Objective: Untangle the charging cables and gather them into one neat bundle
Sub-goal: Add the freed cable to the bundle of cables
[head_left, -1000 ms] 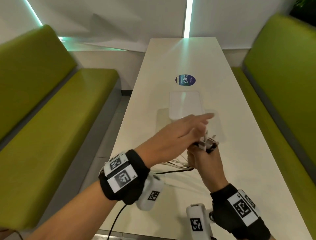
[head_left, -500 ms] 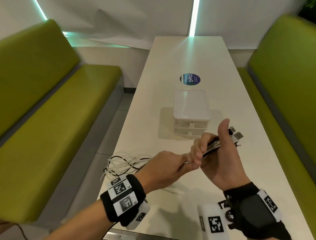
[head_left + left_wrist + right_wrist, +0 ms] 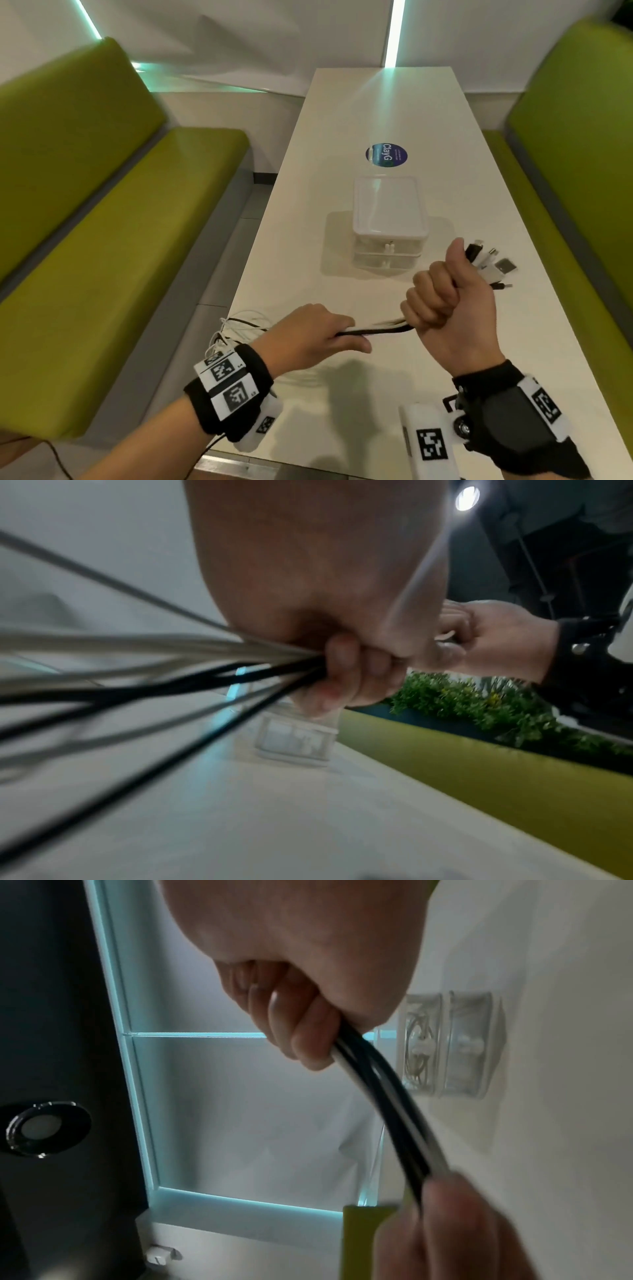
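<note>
Right hand point(image 3: 452, 308): gripped cables point(image 3: 376, 329) near plugs point(image 3: 493, 265).
Left hand point(image 3: 308, 337): gripped cables; had slid away from right.
Effect: strands straightened.

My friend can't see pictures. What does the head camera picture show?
Two hands hold a bunch of black and white cables over a white table: the right hand grips near the plugs, the left hand grips farther down. A clear plastic box sits behind.
</note>
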Tool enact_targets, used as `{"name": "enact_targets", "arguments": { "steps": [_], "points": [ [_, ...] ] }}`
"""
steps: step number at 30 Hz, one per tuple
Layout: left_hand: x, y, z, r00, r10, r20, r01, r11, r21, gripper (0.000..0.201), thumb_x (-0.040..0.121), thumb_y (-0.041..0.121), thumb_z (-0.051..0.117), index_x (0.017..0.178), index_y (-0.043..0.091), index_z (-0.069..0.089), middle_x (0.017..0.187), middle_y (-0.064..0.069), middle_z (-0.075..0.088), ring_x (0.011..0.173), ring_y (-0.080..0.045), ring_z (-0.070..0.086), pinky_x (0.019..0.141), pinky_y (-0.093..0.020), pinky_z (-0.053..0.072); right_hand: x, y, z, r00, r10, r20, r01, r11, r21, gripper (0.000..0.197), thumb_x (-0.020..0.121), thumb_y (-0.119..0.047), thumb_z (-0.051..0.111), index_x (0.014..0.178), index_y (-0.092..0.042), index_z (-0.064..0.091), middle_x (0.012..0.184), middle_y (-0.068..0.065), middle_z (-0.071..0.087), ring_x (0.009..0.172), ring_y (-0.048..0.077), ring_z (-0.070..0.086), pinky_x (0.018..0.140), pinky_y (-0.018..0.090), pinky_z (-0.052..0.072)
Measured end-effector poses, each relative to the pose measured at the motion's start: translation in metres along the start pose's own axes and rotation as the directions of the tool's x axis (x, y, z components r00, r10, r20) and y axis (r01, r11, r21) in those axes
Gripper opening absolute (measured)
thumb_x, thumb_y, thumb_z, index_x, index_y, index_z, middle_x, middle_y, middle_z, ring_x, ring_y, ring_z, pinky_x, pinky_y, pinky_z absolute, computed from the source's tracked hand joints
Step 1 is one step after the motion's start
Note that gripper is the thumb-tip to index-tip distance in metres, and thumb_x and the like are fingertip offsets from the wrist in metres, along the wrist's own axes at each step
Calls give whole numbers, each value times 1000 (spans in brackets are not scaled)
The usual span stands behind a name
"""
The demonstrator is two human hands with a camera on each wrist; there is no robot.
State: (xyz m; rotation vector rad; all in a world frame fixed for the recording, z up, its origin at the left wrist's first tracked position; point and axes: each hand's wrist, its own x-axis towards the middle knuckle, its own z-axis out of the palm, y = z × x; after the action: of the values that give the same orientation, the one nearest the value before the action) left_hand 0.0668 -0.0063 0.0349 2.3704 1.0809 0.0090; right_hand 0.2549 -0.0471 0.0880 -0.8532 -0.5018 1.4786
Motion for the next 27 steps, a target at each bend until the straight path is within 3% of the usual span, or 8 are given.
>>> {"name": "enact_targets", "arguments": {
  "steps": [5, 11, 14, 18, 20, 22, 24, 27],
  "points": [
    [-15, -15, -19, 1000, -4, -8, 3, 996, -94, 52, 82, 63, 57, 65, 15, 45, 46, 3, 35, 48, -14, 36, 48, -25, 25, 2, 4, -3, 999, -7, 51, 28, 907, -420, 58, 92, -48, 47, 50, -18, 20, 45, 0, 17, 43, 15, 8, 45, 27, 9],
    [-23, -18, -21, 993, 65, -97, -74, 993, -91, 51, 91, 60, 47, 64, 17, 43, 47, 1, 38, 48, -14, 37, 48, -24, 27, 6, 17, -12, 998, 57, -30, -53, 478, -877, 48, 92, -49, 54, 56, -19, 45, 50, -3, 47, 47, 11, 42, 52, 25, 34],
    [-19, -11, -26, 977, 85, -197, -109, 988, -112, 53, 90, 61, 46, 67, 13, 48, 48, 1, 37, 49, -15, 36, 48, -24, 26, 7, 24, -8, 993, 48, 112, 88, 353, -931, 39, 95, -38, 55, 63, -18, 62, 63, -10, 63, 55, 0, 52, 55, 10, 38],
    [-16, -10, -37, 982, 38, -187, -76, 977, -201, 37, 91, 51, 53, 65, 25, 50, 46, 10, 43, 46, -7, 41, 48, -18, 28, 10, 28, -6, 974, 72, 216, 172, 391, -904, 20, 97, -27, 52, 92, -33, 71, 90, -19, 71, 85, -4, 63, 69, 9, 44],
    [-17, -7, -37, 984, 46, -171, -80, 976, -202, 33, 94, 44, 54, 63, 34, 48, 47, 13, 45, 46, -6, 42, 49, -16, 28, 7, 33, -7, 967, 115, 227, 158, 424, -892, 21, 97, -35, 52, 96, -37, 73, 86, -17, 72, 84, 0, 66, 71, 16, 49],
    [-16, -6, -36, 985, 36, -170, -71, 977, -202, 34, 96, 37, 53, 63, 33, 48, 48, 8, 44, 47, -7, 42, 50, -18, 27, 3, 36, -8, 965, 115, 236, 185, 340, -922, 41, 93, -54, 47, 77, -26, 73, 73, -4, 70, 66, 10, 62, 67, 33, 49],
    [-14, -8, -32, 987, 29, -161, -59, 981, -184, 34, 98, 37, 50, 66, 25, 51, 47, 7, 41, 47, -8, 42, 50, -21, 28, -2, 39, -10, 967, 116, 225, 190, 255, -948, 60, 87, -68, 40, 64, -20, 66, 67, 0, 67, 60, 13, 58, 65, 37, 48],
    [-13, -8, -27, 991, 53, -120, -73, 982, -172, 32, 98, 38, 46, 69, 25, 51, 47, 9, 42, 48, -7, 42, 50, -21, 28, -4, 44, -15, 958, 165, 235, 203, 188, -961, 47, 79, -70, 44, 69, -28, 63, 71, -1, 68, 69, 16, 64, 69, 41, 52]
  ]
}}
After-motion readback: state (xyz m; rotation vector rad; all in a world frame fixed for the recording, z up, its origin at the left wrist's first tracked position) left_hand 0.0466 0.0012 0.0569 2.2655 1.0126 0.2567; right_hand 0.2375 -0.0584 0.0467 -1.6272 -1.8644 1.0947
